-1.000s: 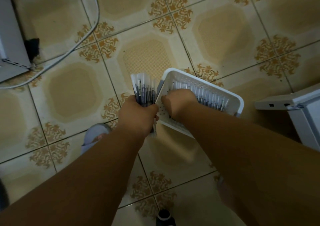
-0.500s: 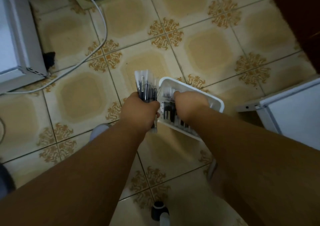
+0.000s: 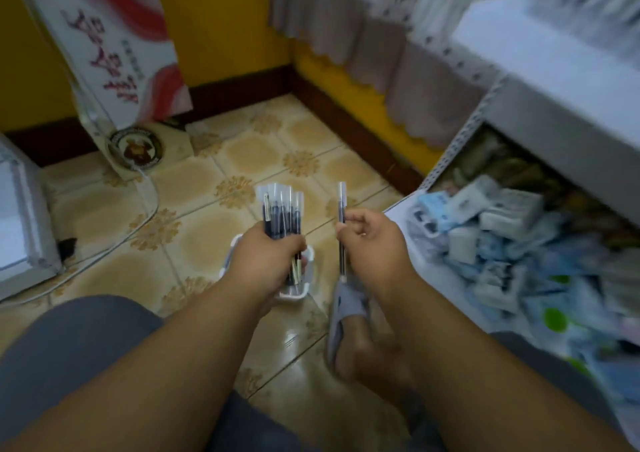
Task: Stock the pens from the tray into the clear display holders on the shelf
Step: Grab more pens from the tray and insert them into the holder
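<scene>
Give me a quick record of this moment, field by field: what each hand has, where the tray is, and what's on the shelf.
left hand: left hand gripping a bundle of pens, upright, in clear sleeves
right hand: right hand pinching a single pen, upright, apart from the bundle
tray: white tray on the tiled floor, mostly hidden under the left hand
shelf: low shelf at right, piled with blurred packets
display holders: none visible

Single head-worn view, forward and down, near both hands (image 3: 372, 240).
</scene>
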A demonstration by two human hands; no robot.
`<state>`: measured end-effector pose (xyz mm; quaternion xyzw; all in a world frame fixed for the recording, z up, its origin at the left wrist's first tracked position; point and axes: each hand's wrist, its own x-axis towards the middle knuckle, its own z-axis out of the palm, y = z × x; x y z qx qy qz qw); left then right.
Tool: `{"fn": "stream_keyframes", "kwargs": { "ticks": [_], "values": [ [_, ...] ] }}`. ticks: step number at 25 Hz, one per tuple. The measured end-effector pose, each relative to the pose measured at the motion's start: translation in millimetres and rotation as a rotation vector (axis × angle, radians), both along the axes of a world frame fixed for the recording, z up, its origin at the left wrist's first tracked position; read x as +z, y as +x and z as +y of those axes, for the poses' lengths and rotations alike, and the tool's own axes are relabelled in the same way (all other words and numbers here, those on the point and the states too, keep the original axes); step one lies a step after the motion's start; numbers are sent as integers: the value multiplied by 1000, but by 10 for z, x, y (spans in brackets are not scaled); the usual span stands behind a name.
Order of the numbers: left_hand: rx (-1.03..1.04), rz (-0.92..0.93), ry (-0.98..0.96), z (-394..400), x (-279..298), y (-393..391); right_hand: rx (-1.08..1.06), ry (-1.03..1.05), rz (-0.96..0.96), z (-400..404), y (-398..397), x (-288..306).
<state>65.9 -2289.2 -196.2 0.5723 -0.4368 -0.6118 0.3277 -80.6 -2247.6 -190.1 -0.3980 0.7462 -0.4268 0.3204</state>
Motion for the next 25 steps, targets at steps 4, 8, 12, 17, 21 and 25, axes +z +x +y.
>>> {"fn": "stream_keyframes", "kwargs": {
  "ticks": [4, 8, 12, 17, 21, 25],
  "values": [
    [-158, 136, -40, 516, 580, -426, -115, -152, -53, 752, -319, 667],
    [-296, 144, -98, 656, 971, -901, -262, -256, -13, 1027, -650, 1084],
    [-384, 108, -177, 512, 1312, -1333, -359, -394, 67, 1059, -939, 1549],
    [-427, 244, -251, 367, 1764, -1796, -444, -609, 213, 1014, -1288, 2206],
    [-469, 425, -229, 347, 2058, -2055, -662, -714, 314, 1157, -1592, 2561],
    [-477, 540, -149, 403, 2211, -2279, -905, -624, 467, 1361, -2187, 2852]
  ]
}}
